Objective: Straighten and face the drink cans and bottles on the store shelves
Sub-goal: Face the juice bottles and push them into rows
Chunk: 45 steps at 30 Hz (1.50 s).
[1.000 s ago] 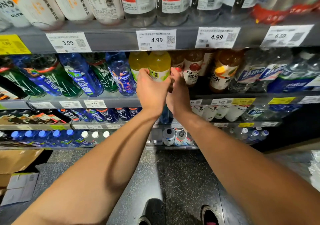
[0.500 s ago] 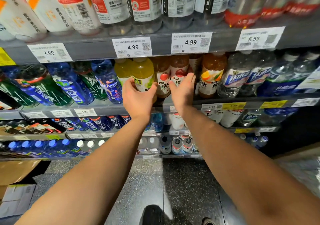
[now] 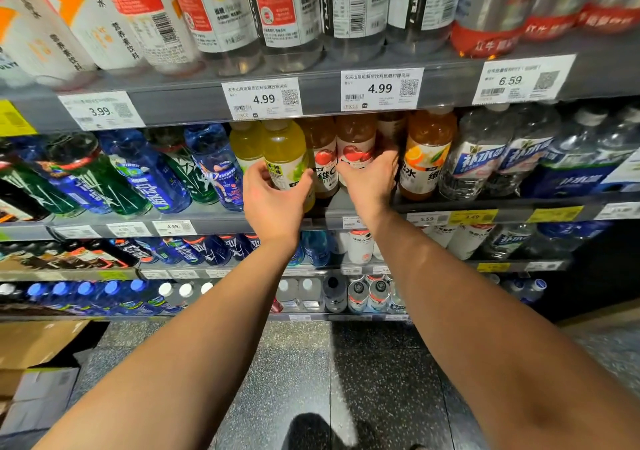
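Speckled dark floor (image 3: 304,373) at the bottom, cardboard boxes (image 3: 38,352) at the lower left beside the shelving. Both bare forearms reach up and forward to the second shelf (image 3: 207,219) from the top.

Left hand (image 3: 273,203) grips the yellow-green bottle (image 3: 285,155) at the shelf's front edge, near the middle of its run: thumb on the bottle's right side, fingers curled round its left side and partly hidden behind it. Bottle upright, label facing out, a second yellow bottle (image 3: 246,144) touching it on the left.

Right hand (image 3: 369,184) lies against the apple-label bottle (image 3: 355,144), fingers reaching up round its right side into the gap beside the orange-label bottle (image 3: 427,158); fingertips hidden, cannot tell whether it grips or only touches. Another apple-label bottle (image 3: 322,158) stands between the two hands.

Same shelf, left part: blue and green sports bottles (image 3: 145,172) leaning. Right part: clear water bottles (image 3: 485,158) with blue labels.

Price tags (image 3: 381,89) reading 4.99 on the front rail of the top shelf, 3.99 to the left, 6.59 to the right. Top shelf carries tall white-and-red labelled bottles (image 3: 221,13). Lower shelves hold more bottles, seen mostly by their caps (image 3: 110,288).
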Each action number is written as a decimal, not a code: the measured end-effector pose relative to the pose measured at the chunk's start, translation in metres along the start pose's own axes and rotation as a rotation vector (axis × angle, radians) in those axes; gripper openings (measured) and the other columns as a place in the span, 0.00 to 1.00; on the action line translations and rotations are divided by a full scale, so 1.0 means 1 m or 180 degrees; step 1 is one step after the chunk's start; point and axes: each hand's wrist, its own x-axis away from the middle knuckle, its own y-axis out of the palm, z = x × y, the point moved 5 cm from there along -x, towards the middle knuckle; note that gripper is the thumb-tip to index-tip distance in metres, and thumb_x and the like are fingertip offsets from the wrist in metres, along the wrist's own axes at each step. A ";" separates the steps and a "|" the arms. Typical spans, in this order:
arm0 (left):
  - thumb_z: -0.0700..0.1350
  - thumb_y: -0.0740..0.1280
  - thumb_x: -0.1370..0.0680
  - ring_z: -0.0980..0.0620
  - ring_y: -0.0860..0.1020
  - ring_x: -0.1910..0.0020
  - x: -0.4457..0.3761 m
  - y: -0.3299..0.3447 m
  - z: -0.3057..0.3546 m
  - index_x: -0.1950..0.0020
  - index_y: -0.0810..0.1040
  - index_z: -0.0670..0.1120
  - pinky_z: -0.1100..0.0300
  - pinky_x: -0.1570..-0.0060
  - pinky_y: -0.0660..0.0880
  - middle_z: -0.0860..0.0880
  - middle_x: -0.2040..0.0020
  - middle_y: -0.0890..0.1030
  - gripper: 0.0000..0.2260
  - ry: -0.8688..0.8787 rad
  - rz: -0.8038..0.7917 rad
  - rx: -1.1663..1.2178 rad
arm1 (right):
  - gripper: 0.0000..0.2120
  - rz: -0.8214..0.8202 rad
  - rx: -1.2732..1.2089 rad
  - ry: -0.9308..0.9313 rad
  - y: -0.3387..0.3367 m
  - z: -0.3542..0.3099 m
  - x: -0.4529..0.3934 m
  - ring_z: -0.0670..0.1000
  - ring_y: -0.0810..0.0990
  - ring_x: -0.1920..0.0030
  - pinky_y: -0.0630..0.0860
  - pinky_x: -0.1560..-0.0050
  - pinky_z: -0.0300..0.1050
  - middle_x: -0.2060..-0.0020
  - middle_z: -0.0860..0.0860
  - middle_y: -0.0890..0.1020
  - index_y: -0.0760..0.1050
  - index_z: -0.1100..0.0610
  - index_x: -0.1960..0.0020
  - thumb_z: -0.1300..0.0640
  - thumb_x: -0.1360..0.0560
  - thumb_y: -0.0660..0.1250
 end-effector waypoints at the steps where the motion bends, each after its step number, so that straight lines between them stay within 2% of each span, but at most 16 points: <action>1: 0.65 0.74 0.37 0.54 0.78 0.52 0.000 0.000 0.000 0.46 0.74 0.52 0.53 0.50 0.78 0.55 0.50 0.78 0.27 0.0007 -0.0005 -0.0005 | 0.38 -0.0060 0.0154 0.0008 0.001 0.001 -0.001 0.59 0.72 0.37 0.71 0.36 0.54 0.41 0.58 0.73 0.70 0.64 0.40 0.45 0.41 0.80; 4: 0.65 0.74 0.37 0.54 0.78 0.52 -0.001 0.000 -0.001 0.47 0.74 0.52 0.53 0.50 0.78 0.55 0.51 0.78 0.27 0.0018 -0.0006 -0.0005 | 0.36 -0.0128 0.0259 0.0026 0.003 0.001 -0.002 0.59 0.74 0.42 0.74 0.40 0.53 0.45 0.57 0.72 0.73 0.62 0.44 0.41 0.41 0.79; 8: 0.65 0.74 0.37 0.53 0.78 0.51 0.000 0.001 -0.001 0.45 0.75 0.50 0.52 0.50 0.78 0.54 0.50 0.79 0.28 0.0023 -0.0013 -0.0005 | 0.34 -0.0004 -0.0125 0.0111 -0.001 0.000 0.004 0.57 0.79 0.45 0.78 0.44 0.50 0.45 0.55 0.78 0.72 0.58 0.42 0.46 0.42 0.80; 13: 0.65 0.74 0.37 0.53 0.78 0.51 -0.001 0.001 -0.001 0.45 0.75 0.51 0.54 0.49 0.77 0.54 0.50 0.79 0.27 0.0039 -0.0050 0.0025 | 0.30 0.0451 -0.0261 -0.0021 -0.015 0.002 0.021 0.55 0.79 0.51 0.80 0.51 0.52 0.49 0.52 0.78 0.72 0.56 0.45 0.50 0.43 0.77; 18: 0.63 0.75 0.36 0.53 0.78 0.51 0.001 0.002 -0.002 0.45 0.75 0.50 0.55 0.49 0.76 0.54 0.50 0.78 0.27 -0.0035 -0.0061 0.0108 | 0.32 0.0833 0.0177 -0.0143 -0.030 0.001 0.027 0.56 0.77 0.45 0.78 0.48 0.52 0.43 0.55 0.76 0.72 0.59 0.39 0.49 0.38 0.77; 21: 0.62 0.75 0.37 0.53 0.77 0.51 0.001 0.001 0.000 0.45 0.75 0.50 0.54 0.49 0.76 0.55 0.51 0.77 0.27 -0.0055 -0.0066 0.0137 | 0.37 0.0938 0.0410 -0.0192 -0.036 0.002 0.026 0.59 0.72 0.36 0.73 0.37 0.55 0.37 0.59 0.74 0.70 0.63 0.34 0.48 0.36 0.79; 23: 0.62 0.75 0.37 0.53 0.77 0.50 0.001 0.001 0.000 0.45 0.75 0.49 0.53 0.47 0.76 0.54 0.50 0.77 0.27 -0.0082 -0.0107 0.0169 | 0.40 0.1134 0.0347 -0.0045 -0.039 0.002 0.032 0.60 0.71 0.34 0.68 0.32 0.55 0.35 0.61 0.73 0.68 0.64 0.32 0.47 0.36 0.79; 25: 0.61 0.76 0.36 0.52 0.78 0.49 0.000 0.000 0.000 0.45 0.75 0.49 0.52 0.47 0.77 0.54 0.49 0.78 0.27 -0.0087 -0.0153 0.0202 | 0.36 0.1226 0.0180 -0.0255 -0.035 -0.006 0.045 0.57 0.70 0.36 0.64 0.32 0.51 0.37 0.59 0.74 0.68 0.62 0.33 0.48 0.34 0.77; 28: 0.59 0.77 0.36 0.52 0.77 0.49 0.000 0.000 0.000 0.45 0.75 0.48 0.51 0.46 0.76 0.53 0.49 0.78 0.26 -0.0064 -0.0180 0.0268 | 0.24 0.0479 0.0025 -0.1208 -0.007 -0.019 0.069 0.52 0.72 0.44 0.70 0.40 0.47 0.44 0.56 0.74 0.70 0.61 0.38 0.57 0.29 0.74; 31: 0.58 0.77 0.36 0.52 0.77 0.49 -0.002 -0.002 -0.002 0.45 0.75 0.49 0.53 0.46 0.76 0.53 0.49 0.78 0.25 -0.0004 -0.0228 0.0327 | 0.28 -0.0274 -0.0163 -0.0887 0.019 -0.017 0.055 0.55 0.74 0.38 0.70 0.35 0.42 0.38 0.60 0.73 0.66 0.65 0.32 0.65 0.28 0.72; 33: 0.58 0.78 0.36 0.53 0.77 0.50 -0.004 -0.002 -0.003 0.45 0.75 0.49 0.55 0.47 0.76 0.53 0.50 0.78 0.25 0.0060 -0.0279 0.0331 | 0.24 -0.0684 -0.0156 -0.0634 0.031 -0.011 0.041 0.58 0.76 0.40 0.73 0.38 0.50 0.41 0.61 0.76 0.67 0.66 0.35 0.67 0.29 0.71; 34: 0.58 0.78 0.36 0.54 0.77 0.50 -0.005 -0.003 -0.005 0.45 0.75 0.49 0.56 0.48 0.76 0.53 0.50 0.78 0.25 0.0080 -0.0297 0.0330 | 0.22 -0.0829 -0.0098 -0.0590 0.034 -0.008 0.035 0.59 0.77 0.42 0.74 0.41 0.49 0.44 0.61 0.77 0.68 0.67 0.38 0.67 0.29 0.72; 37: 0.59 0.77 0.36 0.54 0.77 0.50 -0.005 -0.004 -0.006 0.45 0.74 0.51 0.60 0.49 0.75 0.55 0.50 0.78 0.25 0.0136 -0.0328 0.0357 | 0.21 -0.1003 -0.0043 -0.0662 0.035 -0.005 0.025 0.55 0.78 0.50 0.70 0.52 0.32 0.51 0.61 0.79 0.70 0.70 0.41 0.68 0.31 0.74; 40: 0.59 0.77 0.36 0.55 0.77 0.51 -0.005 -0.006 -0.006 0.46 0.72 0.55 0.62 0.50 0.74 0.55 0.50 0.77 0.24 0.0203 -0.0320 0.0369 | 0.25 -0.1161 -0.0145 -0.0728 0.037 -0.011 0.021 0.41 0.74 0.53 0.64 0.57 0.16 0.53 0.52 0.76 0.70 0.72 0.39 0.70 0.32 0.75; 43: 0.58 0.77 0.36 0.56 0.77 0.50 -0.007 -0.007 -0.009 0.45 0.74 0.53 0.65 0.50 0.72 0.55 0.49 0.78 0.24 0.0225 -0.0342 0.0366 | 0.27 -0.1336 -0.0154 -0.0575 0.040 -0.014 0.017 0.47 0.76 0.49 0.67 0.55 0.19 0.51 0.50 0.76 0.70 0.68 0.37 0.68 0.33 0.77; 45: 0.58 0.77 0.36 0.56 0.76 0.51 -0.008 -0.008 -0.011 0.44 0.75 0.51 0.67 0.51 0.70 0.54 0.49 0.78 0.25 0.0239 -0.0341 0.0343 | 0.30 -0.1178 -0.0035 -0.0514 0.038 -0.012 0.017 0.52 0.79 0.46 0.73 0.48 0.31 0.47 0.53 0.79 0.70 0.65 0.37 0.64 0.35 0.79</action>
